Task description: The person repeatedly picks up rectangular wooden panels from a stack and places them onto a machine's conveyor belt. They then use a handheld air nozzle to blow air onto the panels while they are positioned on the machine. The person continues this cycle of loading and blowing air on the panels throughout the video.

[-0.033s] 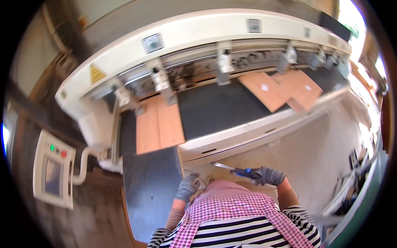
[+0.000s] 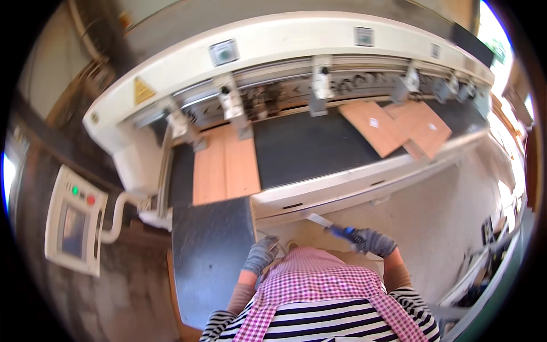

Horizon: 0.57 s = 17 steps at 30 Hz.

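Note:
In my right hand [image 2: 376, 243], gloved in grey, is a knife [image 2: 344, 231] with a blue and black handle. Its flat, pale blade points away to the upper left, toward the front of a long white machine [image 2: 296, 41]. My left hand [image 2: 262, 255], also gloved, is curled beside the right edge of a dark side table [image 2: 212, 251]. A thin pale shape shows at its fingertips, too small to make out. Two wood-coloured panels [image 2: 226, 165] lie side by side under the machine's left clamps, and two more overlapping panels [image 2: 382, 128] rest farther right.
A control panel [image 2: 73, 222] with a screen and green and red buttons stands on a bent arm at the left. Metal clamps [image 2: 322, 85] hang along the machine's black bed [image 2: 296, 149]. Tools and dark items [image 2: 490, 251] fill a rack at the right.
The whole view has shifted slightly, so the machine and panels sit farther right. The knife's blade is angled a little more upward and away. Both hands keep their grip.

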Motion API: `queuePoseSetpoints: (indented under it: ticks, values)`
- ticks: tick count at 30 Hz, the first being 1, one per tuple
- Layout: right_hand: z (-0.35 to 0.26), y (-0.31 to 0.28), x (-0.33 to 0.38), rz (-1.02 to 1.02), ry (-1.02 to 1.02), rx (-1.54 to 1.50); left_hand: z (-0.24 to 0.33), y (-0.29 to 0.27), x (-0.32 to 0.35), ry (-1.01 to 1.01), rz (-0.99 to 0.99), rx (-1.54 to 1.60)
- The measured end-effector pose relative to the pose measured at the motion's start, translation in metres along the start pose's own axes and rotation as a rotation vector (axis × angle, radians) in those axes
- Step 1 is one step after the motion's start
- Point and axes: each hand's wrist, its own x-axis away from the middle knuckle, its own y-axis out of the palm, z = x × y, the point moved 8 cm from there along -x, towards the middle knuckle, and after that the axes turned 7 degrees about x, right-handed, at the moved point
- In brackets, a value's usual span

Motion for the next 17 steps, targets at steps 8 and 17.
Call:
queuePoseSetpoints:
  ticks: [8,17]
  values:
    - [0.055,0.003,-0.025,-0.033,0.216,-0.23,-0.012,0.02,0.041,-0.17,-0.011,0.083]
    - [0.109,-0.012,-0.056,0.279,0.384,-0.368,0.006,0.01,0.033,-0.146,-0.027,0.088]
